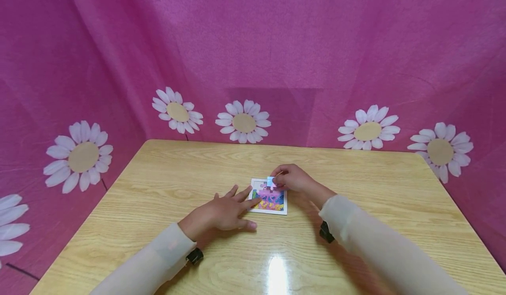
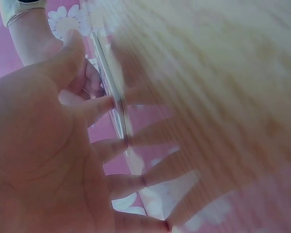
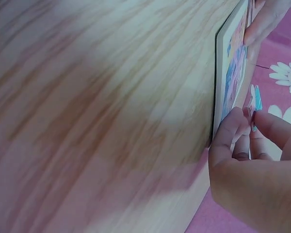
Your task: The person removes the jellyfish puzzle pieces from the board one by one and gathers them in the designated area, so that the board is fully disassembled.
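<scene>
A small picture jigsaw puzzle (image 1: 269, 206) in a white-rimmed tray lies on the wooden table, showing pink, blue and yellow parts. My right hand (image 1: 294, 180) is over its upper right edge and pinches a light blue puzzle piece (image 1: 270, 181) between thumb and fingers. In the right wrist view, the pinched piece (image 3: 258, 99) stands edge-on above the board; whether a second piece is with it I cannot tell. My left hand (image 1: 227, 210) lies spread at the board's left side, fingers straight, with one fingertip over the picture. From the left wrist, the open palm (image 2: 43, 145) shows.
The wooden table (image 1: 178, 167) has a glossy top with a bright reflection near the front. A pink cloth (image 1: 253, 44) with white daisies hangs behind and along the sides. Both wrists carry dark straps below pale sleeves (image 1: 158, 251).
</scene>
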The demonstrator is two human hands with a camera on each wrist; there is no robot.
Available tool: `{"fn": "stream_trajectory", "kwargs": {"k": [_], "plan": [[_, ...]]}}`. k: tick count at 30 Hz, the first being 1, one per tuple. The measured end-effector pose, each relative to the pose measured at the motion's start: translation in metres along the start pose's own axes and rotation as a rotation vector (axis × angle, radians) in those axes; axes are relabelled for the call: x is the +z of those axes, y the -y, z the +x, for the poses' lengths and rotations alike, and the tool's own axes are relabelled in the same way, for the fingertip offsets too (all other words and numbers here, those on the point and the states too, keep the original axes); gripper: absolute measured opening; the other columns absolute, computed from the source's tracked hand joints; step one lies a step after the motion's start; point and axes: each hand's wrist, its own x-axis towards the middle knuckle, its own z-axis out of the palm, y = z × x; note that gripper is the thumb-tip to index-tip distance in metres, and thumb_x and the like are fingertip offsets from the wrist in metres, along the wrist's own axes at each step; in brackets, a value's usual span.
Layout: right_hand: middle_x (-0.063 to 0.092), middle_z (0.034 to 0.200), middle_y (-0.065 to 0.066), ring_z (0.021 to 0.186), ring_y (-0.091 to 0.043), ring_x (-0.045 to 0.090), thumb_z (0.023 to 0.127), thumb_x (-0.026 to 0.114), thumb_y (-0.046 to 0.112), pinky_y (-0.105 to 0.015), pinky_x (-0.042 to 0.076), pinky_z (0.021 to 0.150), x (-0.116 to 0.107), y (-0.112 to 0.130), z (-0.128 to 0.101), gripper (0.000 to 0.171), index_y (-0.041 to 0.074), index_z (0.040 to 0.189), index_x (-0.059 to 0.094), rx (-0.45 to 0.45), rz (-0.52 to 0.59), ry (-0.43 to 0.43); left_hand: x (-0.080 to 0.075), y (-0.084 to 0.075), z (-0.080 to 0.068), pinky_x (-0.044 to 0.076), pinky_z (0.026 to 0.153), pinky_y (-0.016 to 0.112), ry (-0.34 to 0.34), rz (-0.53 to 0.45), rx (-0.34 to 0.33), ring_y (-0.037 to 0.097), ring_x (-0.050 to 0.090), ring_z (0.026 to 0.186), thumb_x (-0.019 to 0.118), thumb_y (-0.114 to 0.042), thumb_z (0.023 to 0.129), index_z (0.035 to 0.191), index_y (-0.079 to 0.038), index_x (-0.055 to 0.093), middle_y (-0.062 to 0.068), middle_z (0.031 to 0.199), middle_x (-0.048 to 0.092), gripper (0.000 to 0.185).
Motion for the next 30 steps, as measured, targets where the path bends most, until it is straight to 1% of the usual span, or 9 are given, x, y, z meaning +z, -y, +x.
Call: {"fn": "stream_trajectory", "kwargs": {"k": [7,10,14,17,19,24,26,30], "plan": [[0.063,0.092,-0.007,0.083,-0.016,0.06,0.099,0.063,0.006,-0.03,0.057,0.075,-0.011,-0.008,-0.004,0.02,-0.004,0.116,0.068,0.001,-0.028,-0.008,0.0,0.0,0.0,0.019,0.111,0.08,-0.005,0.006,0.002,0.04,0.005,0.159,0.052,-0.076,0.092,0.163,-0.045,0.025,-0.002,0.174,0.009,0.082],[0.063,0.09,-0.007,0.081,-0.015,0.059,0.1,0.062,0.005,-0.03,0.057,0.074,-0.015,-0.012,-0.006,0.021,-0.006,0.117,0.066,-0.006,-0.011,-0.003,0.001,0.0,0.0,0.019,0.111,0.08,-0.005,0.008,0.002,0.04,0.005,0.159,0.052,-0.076,0.092,0.163,-0.045,0.025,-0.002,0.174,0.009,0.082],[0.063,0.09,-0.008,0.082,-0.016,0.06,0.1,0.061,0.004,-0.031,0.058,0.076,-0.021,-0.016,-0.011,0.022,-0.008,0.118,0.065,-0.008,0.028,0.013,0.0,-0.001,-0.001,0.018,0.111,0.08,-0.004,0.006,0.0,0.04,0.005,0.159,0.052,-0.075,0.092,0.163,-0.044,0.026,-0.001,0.174,0.009,0.082],[0.062,0.09,-0.008,0.082,-0.017,0.059,0.1,0.062,0.004,-0.031,0.057,0.076,-0.026,-0.019,-0.013,0.022,-0.008,0.118,0.065,-0.01,0.031,0.018,0.0,-0.001,-0.001,0.018,0.111,0.08,-0.004,0.003,0.003,0.041,0.006,0.159,0.053,-0.074,0.092,0.163,-0.043,0.026,-0.001,0.174,0.009,0.082],[0.062,0.088,-0.007,0.081,-0.017,0.058,0.1,0.061,0.004,-0.031,0.056,0.074,-0.029,-0.021,-0.015,0.021,-0.008,0.117,0.065,-0.017,0.019,0.012,0.0,-0.001,-0.001,0.017,0.111,0.081,-0.004,0.0,0.003,0.041,0.005,0.159,0.054,-0.074,0.092,0.163,-0.044,0.026,-0.001,0.174,0.009,0.082],[0.06,0.083,-0.004,0.075,-0.016,0.054,0.1,0.062,0.007,-0.028,0.048,0.065,-0.037,-0.023,-0.019,0.019,-0.004,0.115,0.068,-0.027,-0.055,-0.019,0.001,0.0,-0.001,0.017,0.111,0.081,-0.009,0.005,0.002,0.04,0.004,0.159,0.054,-0.075,0.092,0.163,-0.044,0.025,-0.002,0.175,0.007,0.083],[0.06,0.082,-0.004,0.074,-0.015,0.053,0.1,0.062,0.007,-0.028,0.047,0.063,-0.039,-0.024,-0.021,0.019,-0.004,0.114,0.068,-0.033,-0.079,-0.024,0.001,0.001,0.0,0.017,0.111,0.081,-0.011,0.007,0.004,0.04,0.004,0.159,0.053,-0.075,0.092,0.163,-0.044,0.025,-0.002,0.175,0.007,0.083],[0.06,0.081,-0.005,0.072,-0.015,0.053,0.1,0.062,0.006,-0.028,0.048,0.062,-0.042,-0.025,-0.025,0.018,-0.006,0.112,0.068,-0.054,-0.087,-0.023,0.002,0.001,-0.001,0.016,0.111,0.081,-0.014,0.005,0.006,0.04,0.004,0.159,0.054,-0.075,0.092,0.163,-0.045,0.025,-0.002,0.174,0.008,0.083]]}}
